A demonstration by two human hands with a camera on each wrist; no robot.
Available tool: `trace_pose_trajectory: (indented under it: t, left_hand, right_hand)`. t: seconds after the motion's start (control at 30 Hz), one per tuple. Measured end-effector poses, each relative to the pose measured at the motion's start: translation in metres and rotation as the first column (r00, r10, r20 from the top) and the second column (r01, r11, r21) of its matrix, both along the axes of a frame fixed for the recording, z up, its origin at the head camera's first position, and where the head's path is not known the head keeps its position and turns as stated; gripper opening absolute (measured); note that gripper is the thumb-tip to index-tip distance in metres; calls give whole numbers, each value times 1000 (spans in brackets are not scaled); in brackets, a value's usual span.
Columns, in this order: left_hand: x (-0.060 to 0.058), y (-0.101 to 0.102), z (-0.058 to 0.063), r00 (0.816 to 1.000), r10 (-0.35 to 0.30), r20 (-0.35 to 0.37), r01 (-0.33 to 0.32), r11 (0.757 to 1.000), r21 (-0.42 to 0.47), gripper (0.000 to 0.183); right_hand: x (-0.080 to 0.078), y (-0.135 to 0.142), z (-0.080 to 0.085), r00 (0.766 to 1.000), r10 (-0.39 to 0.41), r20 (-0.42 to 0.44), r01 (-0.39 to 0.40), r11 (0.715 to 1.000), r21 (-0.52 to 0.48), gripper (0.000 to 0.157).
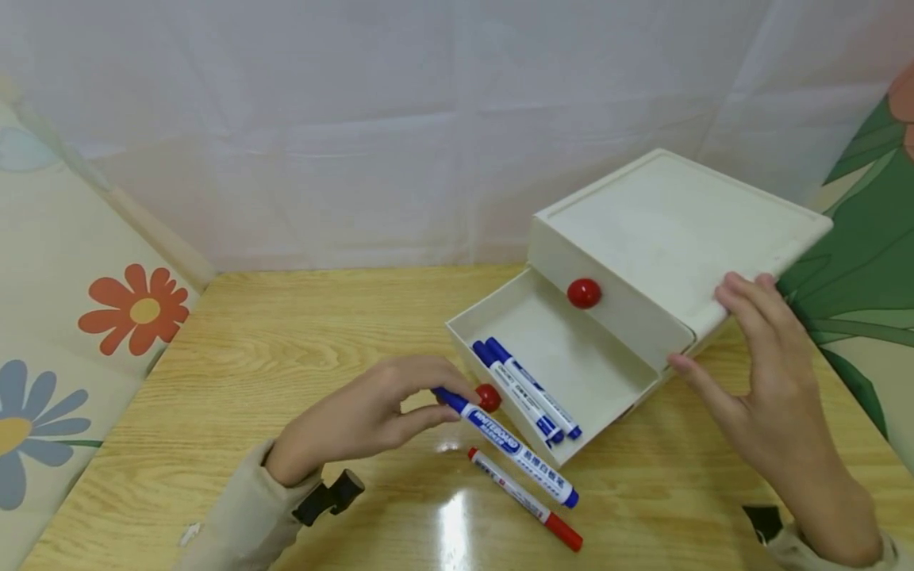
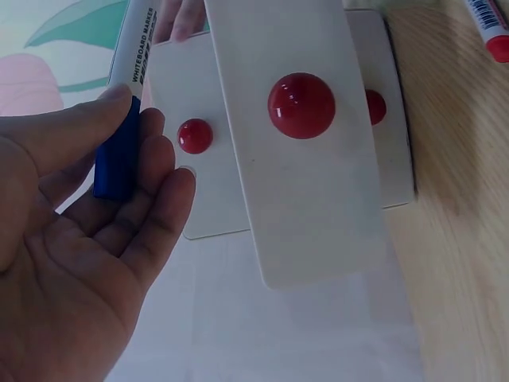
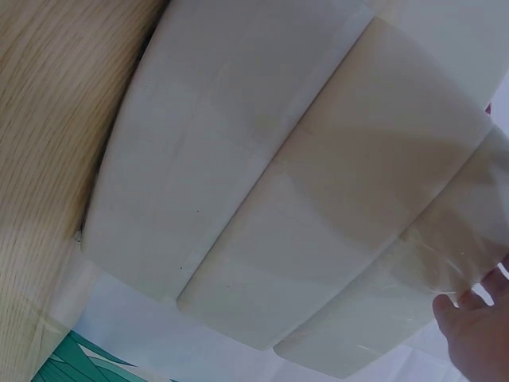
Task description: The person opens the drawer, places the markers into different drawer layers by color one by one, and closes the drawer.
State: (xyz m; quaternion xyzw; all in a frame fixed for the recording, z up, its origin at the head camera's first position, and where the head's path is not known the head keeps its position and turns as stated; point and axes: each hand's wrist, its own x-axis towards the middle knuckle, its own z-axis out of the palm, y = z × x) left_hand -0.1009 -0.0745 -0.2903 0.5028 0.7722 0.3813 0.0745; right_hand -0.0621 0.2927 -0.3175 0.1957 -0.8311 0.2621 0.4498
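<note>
My left hand (image 1: 385, 412) pinches a blue whiteboard marker (image 1: 510, 444) by its capped end between thumb and fingers. The marker slants in front of an open drawer (image 1: 607, 404), which belongs to a white drawer unit (image 1: 678, 230) and has a red knob (image 1: 489, 397). Inside that drawer two blue markers (image 1: 528, 388) lie side by side. My right hand (image 1: 771, 388) touches the unit's near right corner, thumb at the front and fingers along the top edge. In the right wrist view its fingertips (image 3: 444, 306) reach the unit's side wall.
A red marker (image 1: 524, 498) lies on the wooden table (image 1: 321, 317) in front of the drawer. The top drawer's red knob (image 1: 584, 293) overhangs the open one. In the left wrist view, another knob (image 2: 375, 107) shows below. A pale cloth (image 1: 343, 143) hangs behind.
</note>
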Motion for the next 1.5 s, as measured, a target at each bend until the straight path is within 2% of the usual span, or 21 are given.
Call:
trace_pose_trajectory:
  t: [0.13,0.33,0.57,0.87,1.03,1.5]
  left_hand:
    - [-5,5,6,999,-5,-46,5,1000,10,22]
    - [-14,14,12,998,4,-58,-1,999,42,22]
    - [-25,23,15,993,28,-116,-24,999,35,23]
    - [-35,33,18,989,52,-138,-53,999,-6,23]
    - [-38,40,18,989,57,-138,-67,996,-66,23]
    - [-46,61,11,985,47,-166,-78,980,-186,21]
  right_hand:
    - [0,0,0,1000,-1,-3,1,1000,0,82]
    - [0,1,0,1000,-1,8,1,1000,5,82]
    - [-1,1,-1,1000,5,2,-5,1000,-3,81]
    - [-1,3,-1,1000,-8,11,8,1000,12,82]
    - [0,3,-1,1000,-10,13,10,1000,11,82]
    - [0,2,-2,1000,-1,7,1,1000,-4,81]
